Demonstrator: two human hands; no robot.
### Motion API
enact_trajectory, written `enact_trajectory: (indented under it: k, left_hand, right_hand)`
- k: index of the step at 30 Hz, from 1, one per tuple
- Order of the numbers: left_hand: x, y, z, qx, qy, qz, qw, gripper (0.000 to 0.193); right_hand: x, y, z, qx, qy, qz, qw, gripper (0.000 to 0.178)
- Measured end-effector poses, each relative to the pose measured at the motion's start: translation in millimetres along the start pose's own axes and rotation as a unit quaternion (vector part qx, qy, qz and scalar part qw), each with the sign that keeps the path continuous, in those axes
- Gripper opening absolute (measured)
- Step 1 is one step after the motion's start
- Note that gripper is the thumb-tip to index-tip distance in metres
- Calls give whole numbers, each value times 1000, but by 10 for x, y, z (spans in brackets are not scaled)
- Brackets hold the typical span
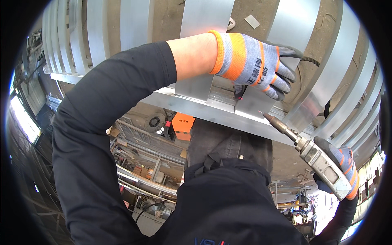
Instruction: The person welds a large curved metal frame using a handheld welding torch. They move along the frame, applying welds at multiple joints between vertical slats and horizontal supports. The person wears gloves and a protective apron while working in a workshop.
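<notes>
Both hands wear grey and orange work gloves with dark-coated fingers. My left hand (263, 67) reaches across a flat metal slat (255, 102), its thumb at the left edge and its fingers bent over the right edge. The slat meets a long metal rail (220, 114) that runs across in front of me. My right hand (345, 165) is wrapped round the metal body of a handheld welding gun (320, 161), at the lower right. The gun's narrow copper-coloured nozzle points up and left toward the joint of slat and rail, apart from the metal. A small red spot shows by my left thumb.
More parallel slats (200, 49) stand along the rail on both sides, with gaps over the floor. Below the rail sit an orange box (182, 125) and a round spool (156, 122). A dark cable (310, 60) lies beyond my left fingers. Metal stock fills the lower left.
</notes>
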State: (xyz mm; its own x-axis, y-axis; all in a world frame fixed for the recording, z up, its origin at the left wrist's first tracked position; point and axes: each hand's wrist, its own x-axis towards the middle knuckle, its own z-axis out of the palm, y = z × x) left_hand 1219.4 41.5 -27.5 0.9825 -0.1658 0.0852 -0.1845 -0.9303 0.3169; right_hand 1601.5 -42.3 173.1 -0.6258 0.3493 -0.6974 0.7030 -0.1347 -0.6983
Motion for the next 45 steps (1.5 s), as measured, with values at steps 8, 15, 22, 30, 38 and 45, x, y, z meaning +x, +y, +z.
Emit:
enact_trajectory:
  k: [8, 15, 22, 30, 38, 45]
  left_hand:
    - [-15, 11, 39, -23, 0, -11, 1000, 93]
    - [-38, 14, 27, -76, 2, -27, 997, 79]
    - [11, 180, 203, -117, 68, -68, 988, 41]
    - [-1, 169, 271, -103, 113, -52, 987, 37]
    - [31, 165, 209, -106, 100, -53, 988, 41]
    - [-7, 156, 202, -88, 96, -60, 990, 44]
  right_hand:
    - [51, -80, -23, 20, -7, 31, 999, 75]
    - [-302, 225, 167, 93, 69, 85, 990, 58]
    - [-458, 1098, 1023, 331, 363, -9, 871, 51]
    - [169, 1683, 2122, 475, 477, -173, 719, 49]
    - [227, 1728, 2264, 489, 450, -222, 714, 56]
    - [64, 2042, 2426, 521, 474, -184, 685, 70]
